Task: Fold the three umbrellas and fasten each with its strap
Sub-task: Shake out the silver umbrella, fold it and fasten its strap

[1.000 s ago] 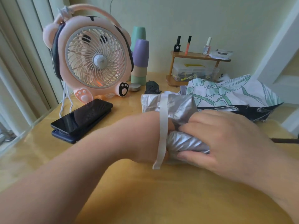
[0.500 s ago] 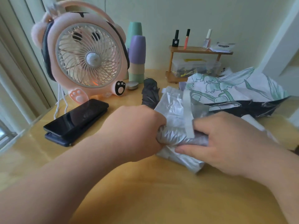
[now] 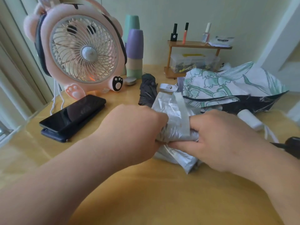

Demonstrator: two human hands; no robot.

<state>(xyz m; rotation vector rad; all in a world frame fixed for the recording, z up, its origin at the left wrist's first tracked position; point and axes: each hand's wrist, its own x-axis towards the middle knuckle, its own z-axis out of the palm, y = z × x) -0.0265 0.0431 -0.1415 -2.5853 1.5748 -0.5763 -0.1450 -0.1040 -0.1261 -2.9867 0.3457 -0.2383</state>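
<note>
A silver umbrella (image 3: 172,114) lies bunched on the wooden table (image 3: 146,192) in the middle of the view. My left hand (image 3: 134,130) grips its left end, and my right hand (image 3: 215,137) grips its right part. Its pale grey strap (image 3: 182,109) runs across the folds between my hands. Behind it lies a dark grey umbrella (image 3: 146,90), rolled up. A white umbrella with a green flower print (image 3: 227,85) spreads loosely at the right, its white handle (image 3: 249,118) next to my right hand and its snap strap (image 3: 167,87) lying loose.
A pink bear-shaped fan (image 3: 81,51) stands at the back left, with a black phone (image 3: 73,114) on a dark case before it. Stacked cups (image 3: 134,51) and a small wooden shelf (image 3: 194,46) with bottles stand at the back. A black object (image 3: 292,145) shows at the right edge.
The strap swung from hanging over my left wrist to lying across the silver folds between my hands. The silver bundle has been twisted tighter, and my left hand has come on top.
</note>
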